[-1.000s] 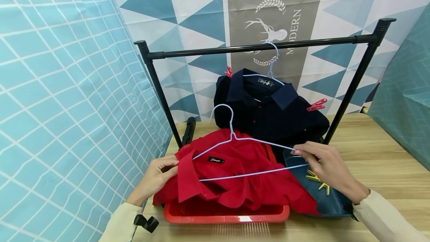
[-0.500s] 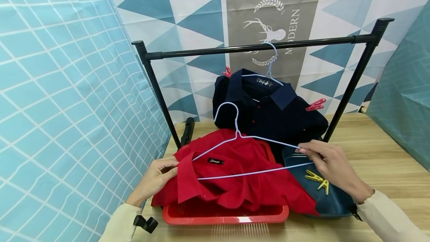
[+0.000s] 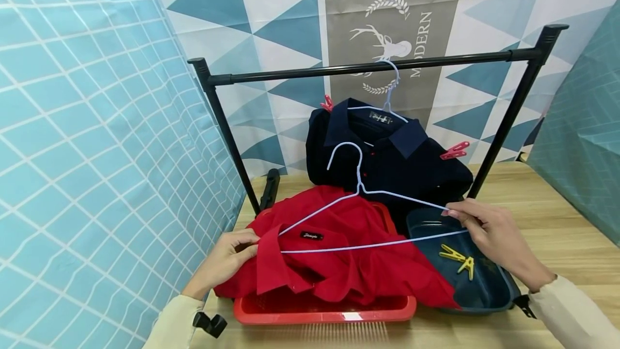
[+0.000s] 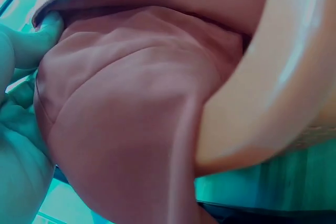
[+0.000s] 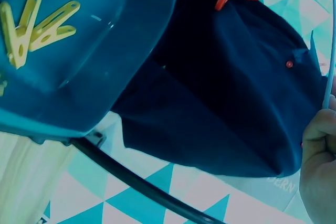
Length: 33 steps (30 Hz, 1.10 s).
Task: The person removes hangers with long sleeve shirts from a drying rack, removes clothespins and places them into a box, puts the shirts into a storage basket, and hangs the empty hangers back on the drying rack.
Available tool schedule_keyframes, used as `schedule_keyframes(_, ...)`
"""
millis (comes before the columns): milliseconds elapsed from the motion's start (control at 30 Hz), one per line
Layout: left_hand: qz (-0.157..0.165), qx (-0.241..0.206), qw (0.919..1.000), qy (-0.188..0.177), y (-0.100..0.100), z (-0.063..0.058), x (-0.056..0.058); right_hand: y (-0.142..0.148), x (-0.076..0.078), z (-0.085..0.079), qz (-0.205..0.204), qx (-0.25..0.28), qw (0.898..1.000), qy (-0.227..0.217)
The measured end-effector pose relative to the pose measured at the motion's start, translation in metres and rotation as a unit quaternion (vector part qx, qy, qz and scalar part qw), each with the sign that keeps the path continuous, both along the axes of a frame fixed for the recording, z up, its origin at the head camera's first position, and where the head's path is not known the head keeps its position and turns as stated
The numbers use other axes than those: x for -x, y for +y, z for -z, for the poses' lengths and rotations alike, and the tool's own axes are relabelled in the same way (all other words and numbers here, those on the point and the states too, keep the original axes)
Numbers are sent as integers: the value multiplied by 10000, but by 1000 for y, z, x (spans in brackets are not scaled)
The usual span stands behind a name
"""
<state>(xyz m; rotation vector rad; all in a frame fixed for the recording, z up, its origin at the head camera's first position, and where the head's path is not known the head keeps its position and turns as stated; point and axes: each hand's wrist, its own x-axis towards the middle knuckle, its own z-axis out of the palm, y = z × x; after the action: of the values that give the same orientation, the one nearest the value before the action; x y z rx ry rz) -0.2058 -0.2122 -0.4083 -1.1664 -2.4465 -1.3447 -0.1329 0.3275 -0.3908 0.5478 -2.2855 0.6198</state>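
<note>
A red collared shirt (image 3: 382, 271) lies spread over a red plastic basket (image 3: 324, 318) in the head view. My left hand (image 3: 225, 260) pinches the left side of its collar; the left wrist view shows the thumb on the shirt's cloth (image 4: 131, 103). With my right hand (image 3: 496, 238) I pinch the right arm of a pale blue wire hanger (image 3: 359, 176). The hanger's left end goes behind the red collar and its tip is hidden. Its hook points up, in front of a dark navy shirt (image 3: 392, 171).
A black rack (image 3: 290, 74) stands behind, with the navy shirt hanging from its bar by another pale blue hanger (image 3: 396, 82). Red clothespins (image 3: 455, 151) grip that shirt. To the right, a dark blue tub (image 3: 489, 295) holds yellow clothespins (image 3: 457, 260).
My right hand has moved right and slightly up with the hanger, whose hook has shifted the same way. More of the tub shows. My left hand stays at the collar.
</note>
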Motion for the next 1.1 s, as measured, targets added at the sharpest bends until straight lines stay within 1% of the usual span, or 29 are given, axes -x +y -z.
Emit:
schedule_keyframes(133,-95,157,9998,60,7,-14,-11,6,-2,-1,112,-1,9999,10)
schedule_keyframes(200,-137,231,9996,111,10,-19,-15,8,-3,-2,197,-10,9998,30)
schedule_keyframes(267,-228,348,9991,103,9,-15,-13,9,-3,-3,269,-45,9996,47)
schedule_keyframes(433,-391,766,9962,-123,3,3,-2,14,-6,-5,375,-72,9992,100)
schedule_keyframes(533,-314,994,9944,-190,1,8,2,17,-6,-6,401,-61,9990,172)
schedule_keyframes(700,-121,1226,9918,-346,1,11,5,20,-7,-7,523,-4,9985,183)
schedule_keyframes(867,-41,1419,9895,-254,2,15,6,21,-7,-8,671,94,9975,199)
schedule_keyframes(1100,64,1639,9865,17,9,20,5,22,-5,-7,659,86,9972,344)
